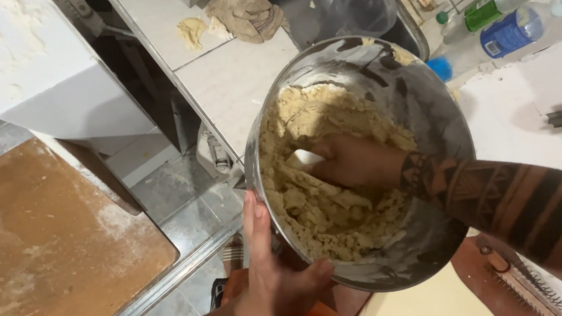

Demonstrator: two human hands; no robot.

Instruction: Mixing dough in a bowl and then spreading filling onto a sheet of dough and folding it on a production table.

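Your left hand (274, 275) grips the outside wall of the round metal bowl (448, 132) at about 7 o'clock on its rim, fingers together and pressed flat up the steel, thumb hooked over the lip. The bowl sits at the centre of your view, tilted so that its mouth faces you and its base points away toward 1 o'clock; being round, it shows no long axis of its own.

Your right hand (352, 164) enters from 3 o'clock, the tattooed forearm (506, 201) lying almost level across the rim. Its fingers are curled and sunk in the pale crumbly dough (329, 213), closed about a small white scraper (303, 159) whose free edge points toward 9 o'clock.

At 12 o'clock beyond the bowl, a crumpled cloth (244, 11) lies on the tiled counter (234, 77). Plastic bottles (503, 28) lie at 1 o'clock. A floured wooden board (48, 241) lies at 8 o'clock.
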